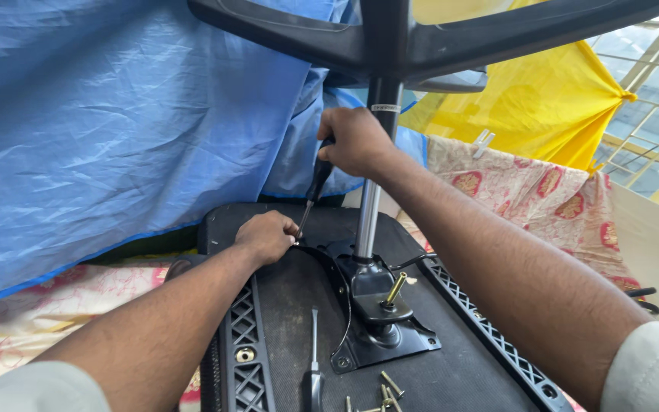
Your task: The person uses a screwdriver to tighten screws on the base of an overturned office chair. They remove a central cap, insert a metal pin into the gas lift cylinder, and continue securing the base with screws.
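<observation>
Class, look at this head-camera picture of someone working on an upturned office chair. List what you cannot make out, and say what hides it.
- Screwdriver tip, head view: hidden behind the left hand, so the screw it meets cannot be seen.
- Screwdriver handle top: covered by the right hand.
- Second screwdriver: its handle is cut off by the bottom edge.
- Loose screws: too small to tell apart; some cut off by the bottom edge.
- Chair base: its legs run past the top edge.
</observation>
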